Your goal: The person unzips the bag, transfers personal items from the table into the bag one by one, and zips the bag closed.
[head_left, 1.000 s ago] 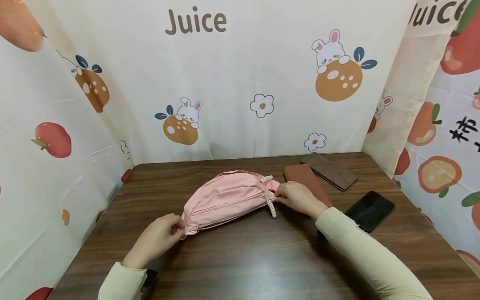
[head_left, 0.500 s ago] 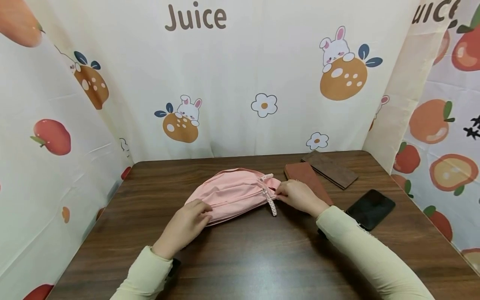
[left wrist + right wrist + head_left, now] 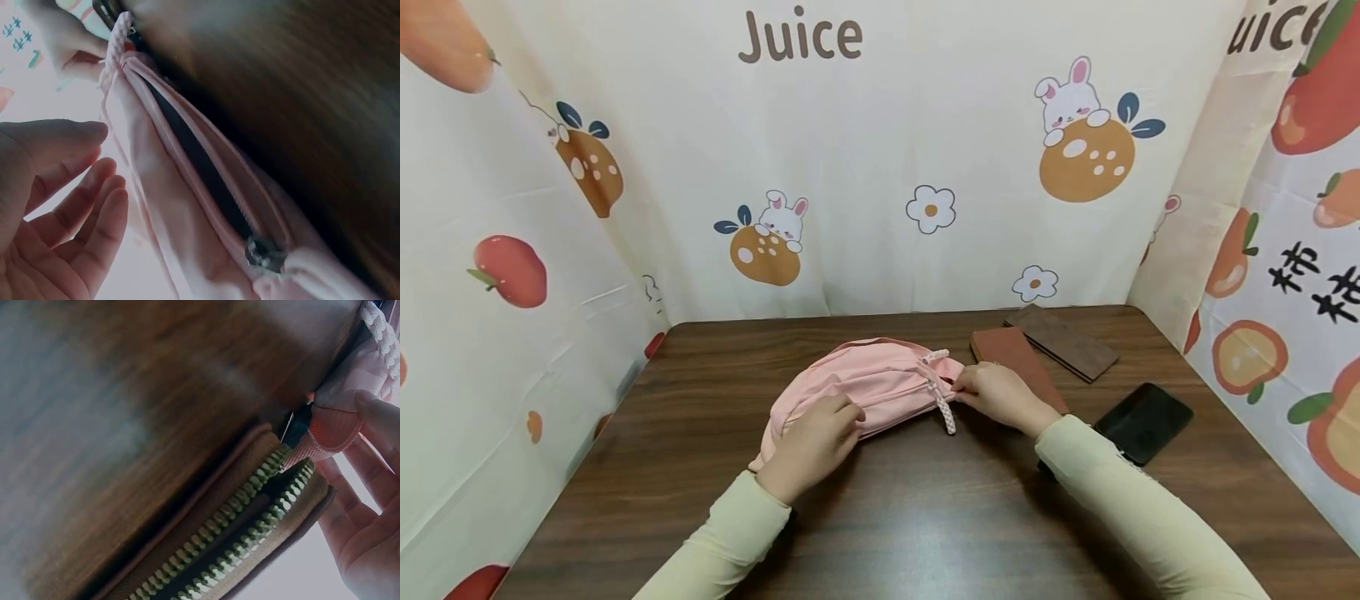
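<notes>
1. On three sides, a dark wood-grain table is being enclosed by pale cloth printed with fruit, rabbits and flowers.
2. At its right end, a soft pink bag is being pinched between thumb and fingers by the right hand.
3. Nothing is being grasped by the left hand; its thumb and fingertips are being held apart, loosely bent, just beside the bag, and part of the bag's front is being hidden by it in the head view.
4. On the table, left of the right hand, the bag is being spread lengthwise, with its left end being shown beyond the left wrist.
5. Along the bag, a zip is being seen parted, its dark inside exposed down to a metal slider.
6. Near the pinched end, a braided cord is being left to dangle.
7. Just behind the right hand, a red-brown wallet is being supported by the table.
8. Farther back, a dark brown folder-like item is being seen lying flat.
9. Beside the right sleeve, a black phone is being partly covered.
</notes>
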Demonstrator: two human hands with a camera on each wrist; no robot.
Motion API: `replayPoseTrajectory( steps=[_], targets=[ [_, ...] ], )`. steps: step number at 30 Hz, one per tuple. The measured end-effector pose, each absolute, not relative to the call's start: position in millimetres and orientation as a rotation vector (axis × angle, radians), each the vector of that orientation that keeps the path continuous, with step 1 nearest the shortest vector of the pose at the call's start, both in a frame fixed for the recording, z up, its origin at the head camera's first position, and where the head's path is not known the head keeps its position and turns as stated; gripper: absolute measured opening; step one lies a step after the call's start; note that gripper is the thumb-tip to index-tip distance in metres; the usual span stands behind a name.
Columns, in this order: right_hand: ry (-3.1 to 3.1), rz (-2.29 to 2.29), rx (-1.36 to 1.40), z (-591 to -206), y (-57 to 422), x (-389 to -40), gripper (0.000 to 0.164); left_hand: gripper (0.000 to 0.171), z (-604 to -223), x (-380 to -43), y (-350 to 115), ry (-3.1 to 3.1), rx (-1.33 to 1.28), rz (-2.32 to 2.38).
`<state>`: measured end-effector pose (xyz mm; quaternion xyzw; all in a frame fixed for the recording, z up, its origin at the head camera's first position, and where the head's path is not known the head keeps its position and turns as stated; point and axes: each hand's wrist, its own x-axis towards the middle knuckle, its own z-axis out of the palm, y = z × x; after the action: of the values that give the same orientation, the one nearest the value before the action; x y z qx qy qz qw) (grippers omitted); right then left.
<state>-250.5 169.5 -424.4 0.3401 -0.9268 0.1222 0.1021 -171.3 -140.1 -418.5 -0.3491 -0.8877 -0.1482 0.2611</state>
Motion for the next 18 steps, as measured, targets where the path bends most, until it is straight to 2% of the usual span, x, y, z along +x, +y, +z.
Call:
replayPoseTrajectory(
  steps=[18],
  targets=[
    [-2.722, 0.381, 1.04, -425, 173, -257, 0.005, 0.02, -431, -179, -124, -2.395, -0.872, -0.013]
  ],
)
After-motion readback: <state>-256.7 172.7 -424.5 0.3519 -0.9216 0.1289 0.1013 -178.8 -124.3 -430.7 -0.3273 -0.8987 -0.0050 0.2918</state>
